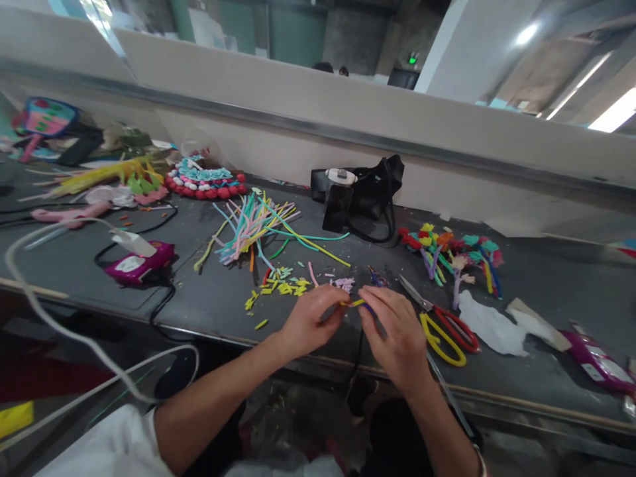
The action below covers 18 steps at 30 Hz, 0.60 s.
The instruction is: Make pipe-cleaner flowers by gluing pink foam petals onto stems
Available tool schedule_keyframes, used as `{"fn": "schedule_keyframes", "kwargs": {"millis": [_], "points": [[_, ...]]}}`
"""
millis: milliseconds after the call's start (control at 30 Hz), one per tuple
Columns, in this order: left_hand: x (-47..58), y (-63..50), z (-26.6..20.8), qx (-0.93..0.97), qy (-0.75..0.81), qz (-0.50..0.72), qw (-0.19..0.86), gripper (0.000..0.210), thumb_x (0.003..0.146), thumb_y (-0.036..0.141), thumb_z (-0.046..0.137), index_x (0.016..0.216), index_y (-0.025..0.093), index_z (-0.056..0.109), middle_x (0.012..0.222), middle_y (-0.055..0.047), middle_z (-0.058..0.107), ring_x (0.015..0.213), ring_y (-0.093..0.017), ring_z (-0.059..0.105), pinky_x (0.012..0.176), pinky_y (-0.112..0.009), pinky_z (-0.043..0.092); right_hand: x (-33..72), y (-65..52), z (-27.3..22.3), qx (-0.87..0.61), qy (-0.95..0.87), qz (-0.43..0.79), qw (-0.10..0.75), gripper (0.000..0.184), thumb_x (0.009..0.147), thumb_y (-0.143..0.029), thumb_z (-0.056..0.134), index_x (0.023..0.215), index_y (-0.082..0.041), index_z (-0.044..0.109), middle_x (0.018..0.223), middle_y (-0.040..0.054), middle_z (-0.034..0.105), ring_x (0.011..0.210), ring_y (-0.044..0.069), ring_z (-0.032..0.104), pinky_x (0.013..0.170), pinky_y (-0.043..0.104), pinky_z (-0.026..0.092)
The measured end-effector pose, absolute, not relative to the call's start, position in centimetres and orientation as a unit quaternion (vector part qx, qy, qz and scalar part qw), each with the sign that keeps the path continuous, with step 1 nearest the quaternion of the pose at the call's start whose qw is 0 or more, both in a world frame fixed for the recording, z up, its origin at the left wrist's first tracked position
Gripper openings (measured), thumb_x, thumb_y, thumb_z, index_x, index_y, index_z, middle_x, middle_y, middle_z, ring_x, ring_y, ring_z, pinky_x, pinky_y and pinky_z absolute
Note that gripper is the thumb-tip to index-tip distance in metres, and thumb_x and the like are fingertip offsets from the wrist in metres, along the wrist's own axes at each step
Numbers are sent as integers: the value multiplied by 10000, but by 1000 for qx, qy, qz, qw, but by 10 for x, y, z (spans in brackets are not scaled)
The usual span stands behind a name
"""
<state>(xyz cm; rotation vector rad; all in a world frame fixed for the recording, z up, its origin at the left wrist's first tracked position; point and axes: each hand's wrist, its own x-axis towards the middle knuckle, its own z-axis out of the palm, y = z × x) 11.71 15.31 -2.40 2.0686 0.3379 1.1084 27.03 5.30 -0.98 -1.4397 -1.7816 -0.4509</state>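
A short yellow pipe cleaner (356,303) with a dark blue part is held between both hands above the table's front edge. My left hand (314,319) pinches one end, its fingertips closed. From the other side, my right hand (395,329) grips the blue and yellow part between thumb and fingers. Just beyond the hands lie small cut pieces in yellow (293,288) and lilac (342,285). Scissors (450,328) with red and yellow handles rest open beside my right hand. Farther back is a loose pile of long pastel pipe cleaners (251,228).
Glue guns in magenta stand at left (142,263) and right (599,361); a white cable (54,324) loops at left. A black bag (382,189) and phone (337,207) sit by the wall. Colourful pipe-cleaner flowers (447,248) and white paper (489,324) lie right.
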Motion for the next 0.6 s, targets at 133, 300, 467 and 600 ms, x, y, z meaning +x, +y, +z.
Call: {"fn": "schedule_keyframes", "kwargs": {"millis": [133, 300, 467, 600], "points": [[116, 152, -25, 820, 107, 424, 369, 225, 852, 103, 533, 988, 220, 669, 934, -75, 708, 898, -194, 646, 838, -319, 476, 276, 57, -15, -587, -702, -87, 393, 194, 922, -169, 530, 1055, -215, 663, 964, 55, 727, 936, 189, 668, 890, 374, 518], [116, 152, -23, 815, 114, 415, 387, 198, 855, 130, 551, 976, 222, 679, 914, -75, 702, 886, -193, 644, 823, -307, 476, 274, 52, -14, -613, -673, -9, 413, 165, 922, -207, 517, 964, -216, 676, 882, 48, 717, 842, 175, 668, 770, 306, 527], [116, 153, -23, 831, 107, 399, 372, 192, 858, 137, 537, 961, 217, 678, 895, -76, 695, 860, -188, 635, 798, -293, 472, 272, 51, -10, -628, -638, 64, 441, 119, 876, -201, 558, 862, -207, 676, 788, 16, 702, 726, 145, 657, 678, 246, 510], [114, 154, -20, 849, 96, 383, 351, 197, 866, 137, 516, 965, 207, 670, 876, -79, 692, 821, -179, 624, 756, -279, 465, 272, 50, -7, -632, -618, 108, 456, 102, 845, -206, 594, 804, -202, 688, 739, -1, 698, 672, 135, 646, 633, 223, 489]]}}
